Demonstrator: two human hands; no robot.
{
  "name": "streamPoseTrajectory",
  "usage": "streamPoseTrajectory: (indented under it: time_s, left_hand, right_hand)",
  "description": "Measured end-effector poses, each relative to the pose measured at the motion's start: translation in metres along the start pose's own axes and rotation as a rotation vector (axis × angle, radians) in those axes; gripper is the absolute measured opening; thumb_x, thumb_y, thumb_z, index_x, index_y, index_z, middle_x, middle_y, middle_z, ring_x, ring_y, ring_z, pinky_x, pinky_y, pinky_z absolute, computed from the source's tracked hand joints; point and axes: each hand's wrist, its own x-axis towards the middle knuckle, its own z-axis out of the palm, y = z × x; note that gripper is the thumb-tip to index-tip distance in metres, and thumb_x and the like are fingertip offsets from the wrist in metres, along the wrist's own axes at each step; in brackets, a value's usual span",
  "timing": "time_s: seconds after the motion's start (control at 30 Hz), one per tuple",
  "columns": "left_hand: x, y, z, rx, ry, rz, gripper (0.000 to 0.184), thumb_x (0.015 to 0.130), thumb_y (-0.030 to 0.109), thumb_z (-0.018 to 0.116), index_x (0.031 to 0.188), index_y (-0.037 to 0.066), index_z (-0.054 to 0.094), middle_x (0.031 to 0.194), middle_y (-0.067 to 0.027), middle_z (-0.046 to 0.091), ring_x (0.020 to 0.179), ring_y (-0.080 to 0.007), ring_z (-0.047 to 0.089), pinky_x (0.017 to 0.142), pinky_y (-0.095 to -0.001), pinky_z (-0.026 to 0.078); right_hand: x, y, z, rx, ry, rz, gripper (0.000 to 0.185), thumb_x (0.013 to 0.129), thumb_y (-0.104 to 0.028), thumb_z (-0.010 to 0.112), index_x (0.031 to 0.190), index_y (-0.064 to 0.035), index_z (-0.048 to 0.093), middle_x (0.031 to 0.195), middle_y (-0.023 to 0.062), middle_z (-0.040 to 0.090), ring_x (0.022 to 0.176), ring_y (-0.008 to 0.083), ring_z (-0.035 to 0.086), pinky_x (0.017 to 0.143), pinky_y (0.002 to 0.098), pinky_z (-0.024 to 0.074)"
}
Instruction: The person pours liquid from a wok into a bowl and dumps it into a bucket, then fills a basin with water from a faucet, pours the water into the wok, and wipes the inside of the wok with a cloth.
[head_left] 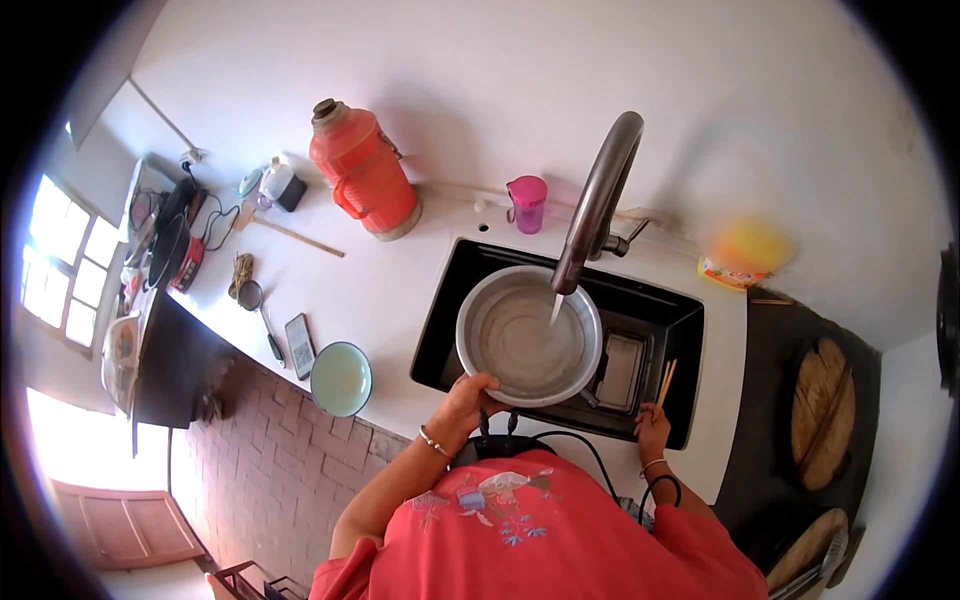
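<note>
A round metal basin (476, 345) sits in the black sink (690, 330), with water in it. From the curved faucet (603, 190) above, a stream runs into the basin. My left hand (470, 402) grips the basin's near rim at the lower left. Over the sink's right part, my right hand (652, 428) is closed around a pair of chopsticks (667, 380), which point up and away from me. Beneath them in the sink lies a rectangular drain fitting (622, 372).
Left of the sink stand a pale green bowl (341, 380), a phone (299, 346), a strainer (252, 296) and a red thermos (368, 170). Behind it are a pink cup (527, 205) and a yellow-topped tub (740, 255). Round wooden lids (822, 410) lie at right.
</note>
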Motion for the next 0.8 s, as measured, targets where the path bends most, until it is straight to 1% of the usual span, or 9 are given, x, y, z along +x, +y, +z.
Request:
streamPoseTrajectory:
  time_s: [0.1, 0.23, 0.3, 0.43, 0.53, 0.63, 0.7, 0.73, 0.8]
  left_hand:
    - [0.001, 0.0, -0.001, -0.05, -0.027, -0.02, 0.053, 0.072, -0.005, 0.044, 0.124, -0.009, 0.035, 0.124, -0.023, 0.045, 0.115, -0.0382, 0.046, 0.1, -0.0537, 0.035]
    - [0.0, 0.002, 0.002, -0.02, -0.011, -0.021, 0.054, 0.072, -0.005, 0.045, 0.125, -0.008, 0.034, 0.125, -0.023, 0.044, 0.116, -0.0382, 0.045, 0.1, -0.054, 0.035]
    - [0.002, 0.0, -0.001, -0.026, -0.002, -0.029, 0.054, 0.072, -0.005, 0.045, 0.125, -0.008, 0.033, 0.126, -0.0231, 0.043, 0.115, -0.038, 0.045, 0.101, -0.054, 0.035]
    - [0.0, 0.002, 0.003, -0.015, -0.018, -0.036, 0.054, 0.072, -0.005, 0.045, 0.124, -0.008, 0.034, 0.126, -0.0231, 0.044, 0.115, -0.0378, 0.046, 0.1, -0.0532, 0.036]
    - [-0.002, 0.005, 0.008, 0.0, -0.009, -0.046, 0.053, 0.072, -0.005, 0.044, 0.124, -0.009, 0.033, 0.125, -0.0234, 0.044, 0.115, -0.0378, 0.046, 0.1, -0.0534, 0.036]
    - [-0.003, 0.007, 0.012, 0.027, 0.044, -0.066, 0.053, 0.073, -0.005, 0.044, 0.124, -0.01, 0.033, 0.124, -0.0238, 0.044, 0.114, -0.0382, 0.046, 0.099, -0.0546, 0.036]
    - [-0.002, 0.006, 0.014, 0.028, 0.059, -0.063, 0.052, 0.073, -0.004, 0.043, 0.124, -0.01, 0.033, 0.123, -0.0241, 0.045, 0.114, -0.0384, 0.047, 0.099, -0.0553, 0.036]
    - [0.0, 0.005, 0.012, 0.033, 0.053, -0.064, 0.052, 0.073, -0.004, 0.043, 0.124, -0.01, 0.033, 0.123, -0.0241, 0.045, 0.114, -0.0384, 0.047, 0.099, -0.0553, 0.036]
    - [0.003, 0.002, 0.005, 0.043, 0.017, -0.022, 0.045, 0.075, -0.001, 0.045, 0.119, -0.01, 0.038, 0.116, -0.0242, 0.05, 0.104, -0.0385, 0.055, 0.088, -0.0527, 0.047]
  right_hand:
    - [-0.001, -0.003, 0.0, 0.014, -0.005, 0.005, 0.019, 0.086, -0.005, 0.041, 0.094, 0.0016, 0.057, 0.066, 0.0062, 0.055, 0.048, 0.0114, 0.05, 0.046, 0.0257, 0.041]
    - [-0.001, -0.001, 0.001, 0.028, -0.001, -0.001, 0.018, 0.087, -0.005, 0.041, 0.094, 0.0014, 0.056, 0.066, 0.006, 0.055, 0.047, 0.0112, 0.05, 0.045, 0.025, 0.0406]
    - [0.001, 0.003, 0.0, 0.075, -0.013, -0.004, 0.018, 0.091, -0.005, 0.038, 0.093, -0.0006, 0.055, 0.066, 0.0054, 0.052, 0.044, 0.0103, 0.045, 0.041, 0.0242, 0.0388]
    - [0.001, -0.003, 0.0, 0.112, 0.009, 0.042, 0.019, 0.091, -0.005, 0.037, 0.092, -0.0009, 0.055, 0.066, 0.0052, 0.052, 0.044, 0.0103, 0.045, 0.041, 0.0243, 0.0392]
    - [0.005, -0.009, -0.001, 0.168, 0.057, 0.052, 0.02, 0.092, -0.006, 0.038, 0.092, -0.0008, 0.057, 0.065, 0.0042, 0.054, 0.047, 0.0096, 0.048, 0.042, 0.0244, 0.0386]
    - [0.024, -0.012, 0.002, 0.246, 0.068, 0.032, 0.018, 0.093, -0.009, 0.039, 0.093, -0.0017, 0.056, 0.067, 0.0048, 0.053, 0.047, 0.0097, 0.047, 0.042, 0.0233, 0.0398]
    - [0.044, -0.021, 0.005, 0.376, 0.058, -0.016, 0.02, 0.094, -0.011, 0.04, 0.097, -0.0016, 0.057, 0.074, 0.0062, 0.057, 0.049, 0.01, 0.049, 0.044, 0.0226, 0.0403]
    - [0.051, -0.034, 0.008, 0.38, 0.064, -0.02, 0.02, 0.094, -0.011, 0.04, 0.097, -0.0016, 0.057, 0.074, 0.0062, 0.057, 0.049, 0.01, 0.049, 0.044, 0.0226, 0.0403]
    - [0.067, -0.062, 0.016, 0.372, 0.122, -0.068, 0.022, 0.093, -0.009, 0.04, 0.104, -0.0006, 0.058, 0.088, 0.0081, 0.062, 0.055, 0.0098, 0.051, 0.049, 0.0235, 0.0414]
